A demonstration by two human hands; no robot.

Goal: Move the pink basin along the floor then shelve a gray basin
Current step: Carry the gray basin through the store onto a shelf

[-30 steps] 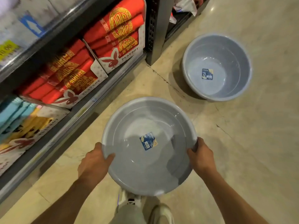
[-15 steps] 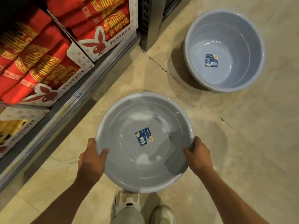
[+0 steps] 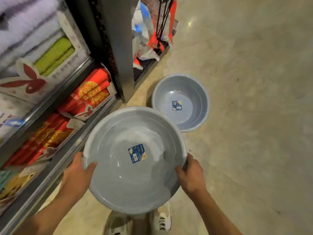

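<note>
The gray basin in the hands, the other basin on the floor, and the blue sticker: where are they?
held gray basin (image 3: 118,180): head view, bare inner bottom.
floor basin (image 3: 193,99): head view, inner wall.
blue sticker (image 3: 136,153): head view, its middle, inside the held basin.

Both basins, the held basin (image 3: 118,177) and the floor basin (image 3: 189,92), were gray with blue-and-yellow labels. The shelf towels (image 3: 88,97) were red with gold medallions, others (image 3: 54,56) green.

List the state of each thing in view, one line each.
Held gray basin: lifted off the floor, upright, empty, sticker inside.
Left hand: grip shut on its left rim.
Right hand: grip shut on its right rim.
Second gray basin: on the floor, upright, empty.
Red towel packs: stacked on the shelf.
</note>
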